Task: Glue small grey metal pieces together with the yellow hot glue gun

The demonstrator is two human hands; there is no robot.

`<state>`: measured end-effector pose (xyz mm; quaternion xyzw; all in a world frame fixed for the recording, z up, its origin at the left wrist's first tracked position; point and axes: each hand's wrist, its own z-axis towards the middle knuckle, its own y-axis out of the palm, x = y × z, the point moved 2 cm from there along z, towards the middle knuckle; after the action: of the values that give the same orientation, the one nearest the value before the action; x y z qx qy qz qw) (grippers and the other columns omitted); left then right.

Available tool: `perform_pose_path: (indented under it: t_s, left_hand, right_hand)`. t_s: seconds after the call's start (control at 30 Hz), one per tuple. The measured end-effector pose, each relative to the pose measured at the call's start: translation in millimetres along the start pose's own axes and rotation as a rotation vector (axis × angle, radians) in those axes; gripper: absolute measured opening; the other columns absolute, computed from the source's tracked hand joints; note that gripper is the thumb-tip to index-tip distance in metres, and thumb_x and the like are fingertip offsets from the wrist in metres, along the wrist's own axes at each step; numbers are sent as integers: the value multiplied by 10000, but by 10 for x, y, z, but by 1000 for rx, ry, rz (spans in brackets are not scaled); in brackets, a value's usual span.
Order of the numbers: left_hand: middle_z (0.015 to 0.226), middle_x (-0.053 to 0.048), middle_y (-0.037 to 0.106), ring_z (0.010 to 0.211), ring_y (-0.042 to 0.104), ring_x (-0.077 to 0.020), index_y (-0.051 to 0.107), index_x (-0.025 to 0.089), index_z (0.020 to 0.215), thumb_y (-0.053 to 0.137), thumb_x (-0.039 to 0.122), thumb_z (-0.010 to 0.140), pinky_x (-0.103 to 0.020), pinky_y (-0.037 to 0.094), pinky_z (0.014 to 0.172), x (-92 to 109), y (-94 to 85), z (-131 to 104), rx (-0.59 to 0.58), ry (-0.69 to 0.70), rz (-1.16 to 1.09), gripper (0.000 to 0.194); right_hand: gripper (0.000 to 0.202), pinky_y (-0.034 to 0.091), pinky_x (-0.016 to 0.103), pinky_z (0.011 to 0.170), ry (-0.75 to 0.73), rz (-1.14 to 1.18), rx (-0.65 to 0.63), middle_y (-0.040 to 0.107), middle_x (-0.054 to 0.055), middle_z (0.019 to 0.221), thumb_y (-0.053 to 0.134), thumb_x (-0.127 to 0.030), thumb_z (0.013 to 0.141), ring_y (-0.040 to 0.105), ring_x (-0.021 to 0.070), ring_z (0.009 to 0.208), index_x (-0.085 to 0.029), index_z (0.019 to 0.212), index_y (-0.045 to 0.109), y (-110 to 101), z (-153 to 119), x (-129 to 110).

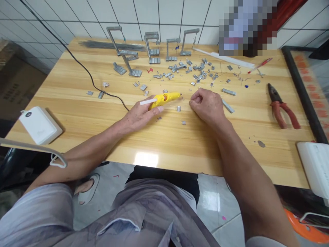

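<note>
My left hand (144, 115) is wrapped round a yellow hot glue gun (168, 97), its nozzle pointing right. A white glue stick (148, 102) sticks out of its back end, and a black cord runs off to the upper left. Just right of the nozzle, my right hand (208, 104) has its fingers curled into a pinch; what they hold, if anything, is too small to make out. Between the hands lie a small grey metal-looking piece (179, 108) and another small square piece (183, 122) nearer the table's front.
Several grey bent frames, one a tall stand (151, 48), line the back. Loose grey scraps (200, 72) are scattered before them. Red-handled pliers (280, 106) and a red pen (260, 65) lie right. A white power bank (41, 125) sits left, a white box (315, 164) right.
</note>
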<state>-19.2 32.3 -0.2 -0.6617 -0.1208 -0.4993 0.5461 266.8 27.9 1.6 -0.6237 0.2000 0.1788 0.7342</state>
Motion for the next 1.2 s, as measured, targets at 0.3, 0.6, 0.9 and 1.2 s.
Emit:
perform_pose_path:
  t_s: [0.3,0.6,0.9,1.2]
  left_hand:
    - [1090,-89,779,1078,739,-298,748,228,1134,588,743,1081,-431,604,963,66,9,-40,1,35,-8,542]
    - [1030,-74,727,998,710,-279,689,240,1067,567,742,1097,-434,582,930,21,30,-40,40,106,-19,518]
    - [1036,-79,740,1027,718,-297,704,247,1087,557,804,1074,-457,598,968,30,22,-47,34,73,-27,576]
    - [993,-74,728,1009,713,-301,719,257,1077,570,845,1048,-469,606,945,18,25,-57,37,26,-47,607]
  right_hand:
    - [72,528,421,813,50,-62,-30,800,51,874,704,-236,824,726,295,876,-273,881,727,69,30,-30]
    - [109,515,413,838,149,-103,-116,755,39,880,758,-272,806,692,277,869,-270,889,688,64,111,-77]
    - [172,538,421,791,135,1,-80,718,26,803,791,-344,789,675,278,822,-288,842,638,50,117,-20]
    - [125,538,434,828,172,-31,-83,714,27,806,742,-265,787,689,279,830,-284,833,628,1,93,-72]
